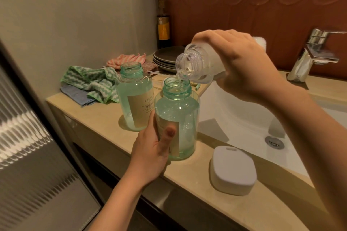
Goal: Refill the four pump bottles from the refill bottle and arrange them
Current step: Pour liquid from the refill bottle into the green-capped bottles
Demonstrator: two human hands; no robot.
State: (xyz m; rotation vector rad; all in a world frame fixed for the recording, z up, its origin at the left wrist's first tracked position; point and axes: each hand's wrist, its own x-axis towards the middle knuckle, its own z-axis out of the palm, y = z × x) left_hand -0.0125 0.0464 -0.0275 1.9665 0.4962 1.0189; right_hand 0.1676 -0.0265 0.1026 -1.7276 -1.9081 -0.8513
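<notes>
With the fingers of my right hand (242,65) clamped on the tilted clear frosted refill bottle (199,63) and my left hand (152,154) gripping the see-through green pump bottle (176,118) on the beige counter (105,116), I reckon tipping any steeper would slop liquid past that narrow neck.

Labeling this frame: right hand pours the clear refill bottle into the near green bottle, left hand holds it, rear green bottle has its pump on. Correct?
No: the head view shows the rear green bottle open-necked, no pump on. The rest stands: right hand pours the refill bottle into the near green bottle, held by the left hand.
</notes>
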